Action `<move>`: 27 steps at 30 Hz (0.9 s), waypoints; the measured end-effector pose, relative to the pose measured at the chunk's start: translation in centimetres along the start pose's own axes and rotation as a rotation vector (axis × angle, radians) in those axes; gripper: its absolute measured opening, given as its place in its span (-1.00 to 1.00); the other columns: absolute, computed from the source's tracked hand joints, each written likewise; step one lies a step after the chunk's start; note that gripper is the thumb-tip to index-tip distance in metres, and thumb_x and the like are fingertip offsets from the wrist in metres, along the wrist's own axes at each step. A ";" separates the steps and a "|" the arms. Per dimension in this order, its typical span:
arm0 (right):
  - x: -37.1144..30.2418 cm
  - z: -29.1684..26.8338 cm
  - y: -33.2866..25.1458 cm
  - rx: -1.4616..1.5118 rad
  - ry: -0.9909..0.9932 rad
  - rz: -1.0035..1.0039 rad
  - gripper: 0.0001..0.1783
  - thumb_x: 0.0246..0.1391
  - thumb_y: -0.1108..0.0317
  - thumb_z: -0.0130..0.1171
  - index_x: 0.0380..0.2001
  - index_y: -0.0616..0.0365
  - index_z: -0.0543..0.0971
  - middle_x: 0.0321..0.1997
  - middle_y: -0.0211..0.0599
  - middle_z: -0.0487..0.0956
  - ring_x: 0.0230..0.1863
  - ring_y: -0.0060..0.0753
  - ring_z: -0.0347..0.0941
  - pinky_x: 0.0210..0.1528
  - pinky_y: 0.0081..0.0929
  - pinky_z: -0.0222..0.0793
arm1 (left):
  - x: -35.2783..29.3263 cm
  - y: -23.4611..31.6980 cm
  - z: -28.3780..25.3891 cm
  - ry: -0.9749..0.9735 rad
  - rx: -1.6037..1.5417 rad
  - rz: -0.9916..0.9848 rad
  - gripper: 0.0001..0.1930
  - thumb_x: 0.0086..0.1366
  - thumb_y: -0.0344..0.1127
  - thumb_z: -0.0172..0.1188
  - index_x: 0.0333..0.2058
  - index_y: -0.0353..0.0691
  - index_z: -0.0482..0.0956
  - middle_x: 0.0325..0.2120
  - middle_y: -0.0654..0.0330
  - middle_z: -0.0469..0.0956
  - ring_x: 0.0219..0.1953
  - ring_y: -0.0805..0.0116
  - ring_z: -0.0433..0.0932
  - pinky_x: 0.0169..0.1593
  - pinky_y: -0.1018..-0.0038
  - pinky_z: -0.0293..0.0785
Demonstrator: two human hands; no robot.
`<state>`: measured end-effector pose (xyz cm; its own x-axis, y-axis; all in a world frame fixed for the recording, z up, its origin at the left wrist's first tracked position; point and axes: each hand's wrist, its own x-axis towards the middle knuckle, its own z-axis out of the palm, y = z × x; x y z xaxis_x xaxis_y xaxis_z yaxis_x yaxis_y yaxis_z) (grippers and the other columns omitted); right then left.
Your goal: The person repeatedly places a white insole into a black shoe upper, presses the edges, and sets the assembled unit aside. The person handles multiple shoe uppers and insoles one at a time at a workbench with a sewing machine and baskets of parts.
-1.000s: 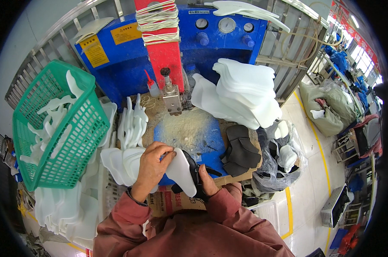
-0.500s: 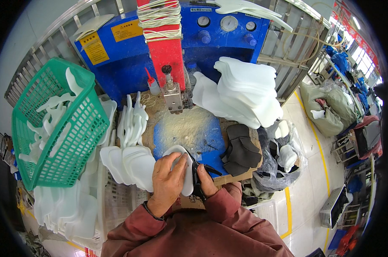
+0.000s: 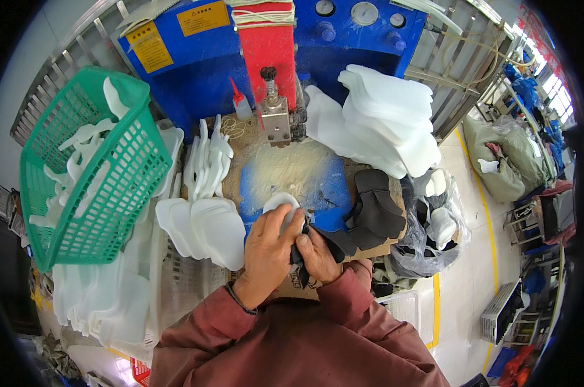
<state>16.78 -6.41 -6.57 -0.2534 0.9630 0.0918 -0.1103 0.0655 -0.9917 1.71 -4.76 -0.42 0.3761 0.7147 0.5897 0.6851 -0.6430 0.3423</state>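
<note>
Close in front of my body, both hands are together on one workpiece. My left hand [image 3: 269,248] is closed over a smooth white sole-shaped piece [image 3: 281,202], whose rounded end sticks out past the fingers. My right hand [image 3: 320,257] grips a limp black fabric piece [image 3: 338,242] lying against the white one's right side; its thumb presses near the left fingertips. Most of the join between them is hidden by my fingers. Under the far end lies a blue work plate [image 3: 334,180] dusted with pale powder.
A red post [image 3: 266,51] with a metal clamp head [image 3: 276,119] rises behind the plate. Stacked white pieces [image 3: 389,122] and black pads [image 3: 376,209] lie right, more white pieces [image 3: 218,232] left. A green basket [image 3: 121,161] stands far left; a plastic bag [image 3: 427,258] sits right.
My head view has shifted, so the bench appears higher. My hands have closed in on each other, and the black piece now spreads out to the right beyond my right hand.
</note>
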 end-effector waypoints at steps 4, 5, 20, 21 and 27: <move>0.3 -0.5 0.3 0.147 0.065 0.071 -0.30 0.52 -0.02 -0.17 0.42 0.38 0.27 0.39 -0.08 0.42 0.37 -0.20 0.36 0.42 -0.27 0.23 | 0.0 0.0 0.5 0.011 -0.194 -0.119 -0.50 0.22 -0.58 0.23 0.17 -0.26 0.60 0.08 -0.02 0.51 -0.05 -0.01 0.57 0.05 0.23 0.54; 0.2 -0.6 0.3 0.255 0.086 0.099 -0.29 0.53 -0.05 -0.19 0.43 0.36 0.27 0.39 -0.09 0.42 0.37 -0.23 0.36 0.41 -0.28 0.24 | -0.2 -0.2 0.5 0.078 -0.280 -0.152 -0.52 0.25 -0.60 0.21 0.17 -0.26 0.59 0.07 -0.03 0.51 -0.05 0.02 0.58 0.04 0.26 0.55; -0.6 -0.5 1.0 0.794 0.139 0.134 0.09 0.30 -0.56 -0.24 0.52 0.17 0.15 0.44 -0.07 0.39 0.37 -0.11 0.41 0.36 -0.20 0.38 | -4.5 -2.3 1.0 0.075 -0.919 -0.903 -0.81 0.41 -0.31 0.36 -0.28 -0.34 0.66 -0.50 0.36 0.58 -0.43 0.63 0.46 -0.34 0.59 0.42; -0.6 -0.5 1.1 0.859 0.118 0.113 0.12 0.28 -0.57 -0.19 0.51 0.19 0.14 0.44 -0.07 0.38 0.38 -0.12 0.39 0.36 -0.20 0.37 | -4.3 -2.3 1.1 0.062 -0.893 -0.894 -0.82 0.40 -0.32 0.36 -0.28 -0.34 0.66 -0.50 0.35 0.58 -0.43 0.62 0.46 -0.34 0.58 0.42; -1.2 -0.3 1.5 0.877 0.161 0.142 0.09 0.31 -0.56 -0.28 0.50 0.19 0.18 0.42 -0.12 0.41 0.34 -0.13 0.42 0.34 -0.21 0.38 | -4.2 -2.7 1.9 0.052 -0.710 -0.913 -0.82 0.34 -0.34 0.38 -0.29 -0.38 0.66 -0.51 0.17 0.62 -0.46 0.50 0.52 -0.33 0.48 0.47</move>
<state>17.20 -7.39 -8.19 -0.1906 0.9760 -0.1057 -0.7982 -0.2167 -0.5621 -0.49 -5.54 -5.24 -0.1156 0.9912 -0.0649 0.1773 0.0849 0.9805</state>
